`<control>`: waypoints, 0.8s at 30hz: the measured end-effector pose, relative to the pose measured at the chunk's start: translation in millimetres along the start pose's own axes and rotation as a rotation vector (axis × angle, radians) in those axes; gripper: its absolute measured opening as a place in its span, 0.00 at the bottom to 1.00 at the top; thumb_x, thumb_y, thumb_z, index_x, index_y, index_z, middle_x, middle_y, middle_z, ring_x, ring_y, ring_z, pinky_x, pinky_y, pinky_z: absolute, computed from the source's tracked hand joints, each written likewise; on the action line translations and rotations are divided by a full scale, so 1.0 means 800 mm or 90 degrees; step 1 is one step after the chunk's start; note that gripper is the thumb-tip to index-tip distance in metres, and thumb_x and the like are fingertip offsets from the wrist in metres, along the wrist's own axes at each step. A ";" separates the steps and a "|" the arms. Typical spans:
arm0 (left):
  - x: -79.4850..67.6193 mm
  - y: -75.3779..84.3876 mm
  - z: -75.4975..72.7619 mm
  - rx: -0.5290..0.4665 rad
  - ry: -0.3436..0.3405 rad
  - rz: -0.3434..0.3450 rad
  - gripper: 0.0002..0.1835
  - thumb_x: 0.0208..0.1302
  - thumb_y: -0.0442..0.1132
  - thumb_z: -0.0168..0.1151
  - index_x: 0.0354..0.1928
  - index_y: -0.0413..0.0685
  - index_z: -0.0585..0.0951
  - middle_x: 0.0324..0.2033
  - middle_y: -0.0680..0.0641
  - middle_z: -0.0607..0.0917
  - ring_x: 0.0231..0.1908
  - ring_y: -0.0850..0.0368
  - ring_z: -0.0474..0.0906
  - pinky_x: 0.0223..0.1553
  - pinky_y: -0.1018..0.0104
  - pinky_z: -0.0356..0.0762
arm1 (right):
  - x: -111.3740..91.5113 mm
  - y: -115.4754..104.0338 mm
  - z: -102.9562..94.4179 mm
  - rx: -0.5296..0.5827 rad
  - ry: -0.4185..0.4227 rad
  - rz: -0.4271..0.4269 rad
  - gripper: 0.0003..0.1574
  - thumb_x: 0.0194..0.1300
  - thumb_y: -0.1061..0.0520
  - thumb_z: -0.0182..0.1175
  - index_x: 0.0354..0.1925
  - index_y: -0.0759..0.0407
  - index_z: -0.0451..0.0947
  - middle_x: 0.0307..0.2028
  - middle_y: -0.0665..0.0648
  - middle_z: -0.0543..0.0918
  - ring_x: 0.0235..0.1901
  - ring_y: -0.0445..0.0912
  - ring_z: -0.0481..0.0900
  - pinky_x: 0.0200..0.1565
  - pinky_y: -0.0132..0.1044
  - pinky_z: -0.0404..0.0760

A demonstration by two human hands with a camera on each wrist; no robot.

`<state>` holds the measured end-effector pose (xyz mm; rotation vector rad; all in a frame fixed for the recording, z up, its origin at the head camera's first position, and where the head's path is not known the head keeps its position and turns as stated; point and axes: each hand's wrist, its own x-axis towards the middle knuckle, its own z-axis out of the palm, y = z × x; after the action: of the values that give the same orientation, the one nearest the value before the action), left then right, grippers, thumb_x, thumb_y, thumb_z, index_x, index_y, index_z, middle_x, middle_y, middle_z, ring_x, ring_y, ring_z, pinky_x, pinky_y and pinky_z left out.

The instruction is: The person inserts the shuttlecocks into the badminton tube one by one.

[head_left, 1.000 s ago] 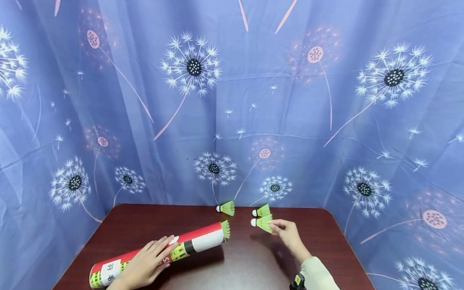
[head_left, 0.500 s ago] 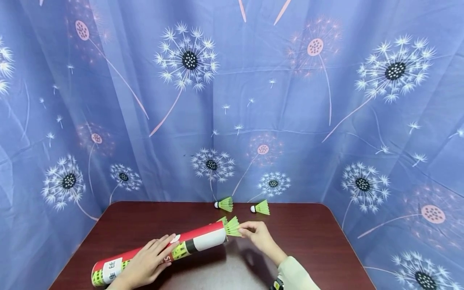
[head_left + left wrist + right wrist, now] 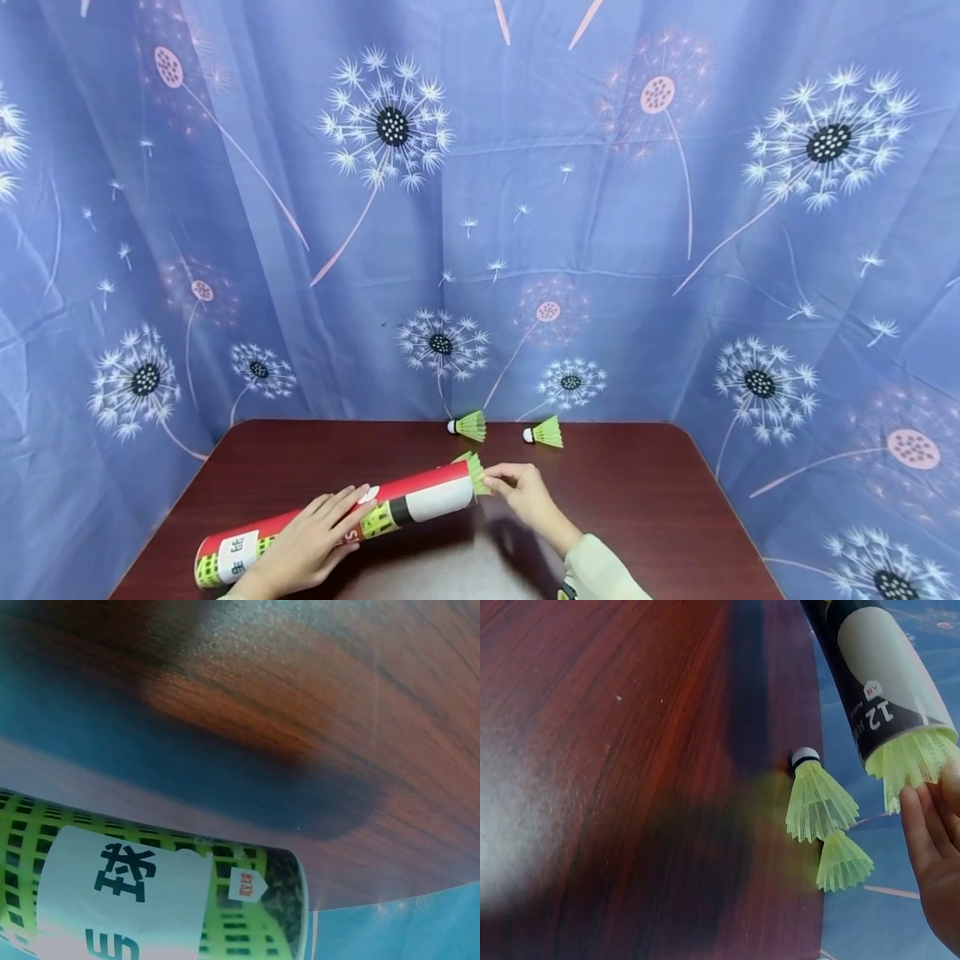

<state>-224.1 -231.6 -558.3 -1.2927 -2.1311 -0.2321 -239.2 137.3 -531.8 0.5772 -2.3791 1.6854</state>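
My left hand (image 3: 311, 537) grips a long shuttlecock tube (image 3: 435, 496), its fingers laid across the top and its thumb on the near side. The tube is red, white and green, slanting with its mouth to the right. At that mouth, a yellow-green shuttlecock (image 3: 915, 761) is mostly inside, only its skirt showing. My right hand (image 3: 528, 504) pinches the skirt's edge between thumb and fingertips. More green skirt shows behind it at the mouth in the head view. In the left wrist view, the tube's far end (image 3: 281, 900) shows and the left hand is out of sight.
Two more shuttlecocks, one left (image 3: 469, 426) and one right (image 3: 544, 432), lie near the back edge of the dark red wooden table (image 3: 637, 508). A blue curtain (image 3: 495, 208) with a dandelion print hangs behind the table and along both sides.
My right hand has carried a shuttlecock left from beside the one at the back right to the tube's mouth, then pushed it in deeper. My left hand has kept its grip on the tube.
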 end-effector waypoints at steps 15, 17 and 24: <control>-0.003 0.005 0.001 -0.010 -0.006 -0.015 0.27 0.72 0.53 0.46 0.67 0.46 0.71 0.66 0.42 0.70 0.57 0.45 0.74 0.54 0.56 0.63 | -0.012 0.000 0.022 -0.020 0.049 -0.077 0.05 0.57 0.66 0.66 0.34 0.68 0.86 0.30 0.60 0.86 0.31 0.38 0.81 0.34 0.29 0.80; -0.002 0.005 0.001 -0.012 -0.006 -0.019 0.28 0.73 0.53 0.44 0.67 0.46 0.71 0.66 0.42 0.69 0.57 0.45 0.74 0.55 0.57 0.61 | -0.013 -0.001 0.019 0.003 0.019 -0.084 0.07 0.58 0.66 0.64 0.36 0.70 0.85 0.32 0.63 0.85 0.32 0.39 0.81 0.34 0.31 0.81; -0.008 0.004 -0.001 -0.013 -0.002 -0.020 0.28 0.69 0.51 0.52 0.66 0.45 0.71 0.67 0.42 0.69 0.56 0.44 0.74 0.55 0.57 0.60 | -0.012 -0.001 0.008 0.112 -0.080 -0.028 0.10 0.61 0.68 0.61 0.40 0.76 0.80 0.35 0.71 0.84 0.31 0.44 0.82 0.35 0.38 0.83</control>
<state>-219.4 -234.9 -561.9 -1.2724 -2.1589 -0.2658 -229.6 132.9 -537.0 0.7799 -2.2949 1.9050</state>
